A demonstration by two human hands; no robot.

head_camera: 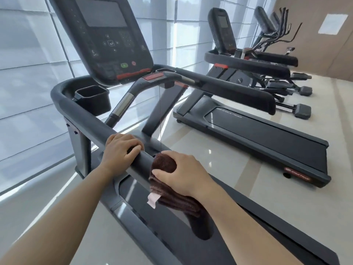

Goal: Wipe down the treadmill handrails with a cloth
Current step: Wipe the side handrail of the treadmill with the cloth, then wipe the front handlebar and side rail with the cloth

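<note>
Head view: right hand (183,174) w/ grip closed round a brown cloth (166,180), pressing it on the near treadmill's left handrail (89,119). Left hand (122,152) just beside, fingers wrapped over the same rail. Pale glossy tile floor (238,169), shaded window wall (28,73) at left, tan wall at right. Second treadmill (267,134) & more machines beyond. Black cup holder (93,100) by the console (107,39); contents can't be seen.
</note>
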